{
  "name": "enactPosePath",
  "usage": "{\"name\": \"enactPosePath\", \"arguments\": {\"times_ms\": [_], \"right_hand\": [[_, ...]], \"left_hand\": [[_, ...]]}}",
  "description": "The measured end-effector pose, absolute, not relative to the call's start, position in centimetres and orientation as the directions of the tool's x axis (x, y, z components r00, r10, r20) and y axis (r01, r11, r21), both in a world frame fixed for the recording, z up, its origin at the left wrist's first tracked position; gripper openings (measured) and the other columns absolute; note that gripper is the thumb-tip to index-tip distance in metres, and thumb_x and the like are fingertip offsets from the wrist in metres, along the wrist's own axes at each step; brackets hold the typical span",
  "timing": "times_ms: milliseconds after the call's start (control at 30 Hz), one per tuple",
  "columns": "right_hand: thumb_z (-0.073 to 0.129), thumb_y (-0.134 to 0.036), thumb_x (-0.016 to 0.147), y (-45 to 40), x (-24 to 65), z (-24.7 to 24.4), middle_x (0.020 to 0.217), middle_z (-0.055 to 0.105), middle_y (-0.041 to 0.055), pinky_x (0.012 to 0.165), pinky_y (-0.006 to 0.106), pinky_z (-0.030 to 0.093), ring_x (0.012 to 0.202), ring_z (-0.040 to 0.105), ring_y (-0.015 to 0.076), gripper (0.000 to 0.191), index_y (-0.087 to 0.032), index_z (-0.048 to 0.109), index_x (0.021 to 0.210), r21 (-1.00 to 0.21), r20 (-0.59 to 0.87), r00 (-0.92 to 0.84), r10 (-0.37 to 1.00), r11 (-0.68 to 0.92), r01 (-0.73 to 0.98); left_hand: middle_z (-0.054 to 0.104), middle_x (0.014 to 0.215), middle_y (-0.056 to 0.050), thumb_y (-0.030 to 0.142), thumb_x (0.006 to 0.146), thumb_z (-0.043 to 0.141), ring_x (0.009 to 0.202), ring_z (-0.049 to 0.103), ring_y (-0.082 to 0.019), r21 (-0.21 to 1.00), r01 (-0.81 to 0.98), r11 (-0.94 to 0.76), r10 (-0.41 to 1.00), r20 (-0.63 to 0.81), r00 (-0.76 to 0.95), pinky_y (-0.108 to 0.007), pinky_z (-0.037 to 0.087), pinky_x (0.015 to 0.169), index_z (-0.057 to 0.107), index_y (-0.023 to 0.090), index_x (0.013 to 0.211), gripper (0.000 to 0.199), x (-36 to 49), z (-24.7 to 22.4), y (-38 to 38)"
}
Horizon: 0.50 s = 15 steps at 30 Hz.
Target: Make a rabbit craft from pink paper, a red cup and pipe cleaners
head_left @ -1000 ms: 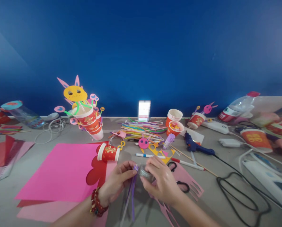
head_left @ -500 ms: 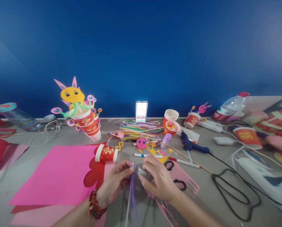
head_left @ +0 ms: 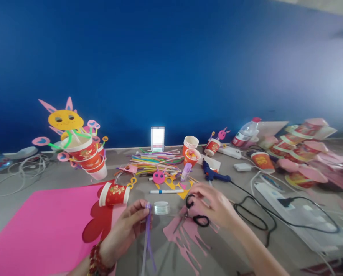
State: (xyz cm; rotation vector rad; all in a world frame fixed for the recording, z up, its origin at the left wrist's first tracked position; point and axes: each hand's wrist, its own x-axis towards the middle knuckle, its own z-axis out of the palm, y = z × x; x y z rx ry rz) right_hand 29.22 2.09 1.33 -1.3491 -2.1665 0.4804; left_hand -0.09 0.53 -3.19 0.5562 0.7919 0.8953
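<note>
My left hand [head_left: 134, 218], with a red bead bracelet at the wrist, pinches the top ends of a purple strip [head_left: 152, 253] and a whitish strip [head_left: 144, 257], which hang down side by side. My right hand [head_left: 213, 203] is closed at the black handles of the scissors [head_left: 200, 220]; the blades are spread apart over pink paper scraps [head_left: 185, 245]. Between my hands a roll of clear tape [head_left: 162, 207] lies on the table. Just behind it is a white marker [head_left: 166, 191] with a blue band. A red paper cup [head_left: 114, 194] lies on its side beyond my left hand.
Bright pink paper [head_left: 45, 218] covers the left side. Coloured sticks [head_left: 157, 159] are heaped at the back. A blue glue gun [head_left: 214, 172] trails a black cord at the right. Decorated stacked cups [head_left: 82, 153] stand back left, a power strip [head_left: 298, 222] lies right.
My right hand has let go of the tape roll, now on the table, and moved right onto the scissors. My left hand still pinches the strips. The view has turned right.
</note>
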Motion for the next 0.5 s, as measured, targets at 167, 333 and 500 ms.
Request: {"name": "enactPosePath", "arguments": {"times_ms": [167,333,500], "right_hand": [[0.052,-0.003,0.07,0.1,30.8,-1.6,0.124,0.063,0.0081,0.096,0.042,0.045,0.115,0.057,0.0276,0.052,-0.023,0.058,0.118,-0.321,0.068,-0.457,0.887,0.453,0.832],[0.054,0.0,0.07,0.8,30.5,-2.6,0.108,0.065,0.0089,0.084,0.037,0.05,0.101,0.062,0.0262,0.041,-0.021,0.06,0.104,-0.233,0.049,-0.53,0.846,0.526,0.818],[0.057,-0.001,0.072,1.4,31.3,-1.8,0.101,0.067,0.0069,0.083,0.036,0.049,0.095,0.065,0.0254,0.034,-0.023,0.063,0.097,-0.293,0.057,-0.549,0.834,0.539,0.789]], "left_hand": [[0.065,0.073,-0.001,0.025,0.078,0.075,0.067,0.062,-0.012,0.687,-0.466,0.557,0.825,-0.394,0.405,-0.024,0.053,0.063,0.06,0.018,0.085,0.017,0.5,-3.0,0.4],[0.065,0.072,0.0,0.026,0.074,0.078,0.067,0.063,-0.014,0.709,-0.446,0.546,0.831,-0.392,0.394,-0.025,0.055,0.062,0.06,0.019,0.083,0.021,0.9,-3.1,0.3],[0.066,0.076,-0.002,0.026,0.076,0.077,0.069,0.064,-0.014,0.716,-0.472,0.514,0.852,-0.361,0.379,-0.027,0.056,0.065,0.059,0.018,0.083,0.02,0.8,-3.0,0.4]]}}
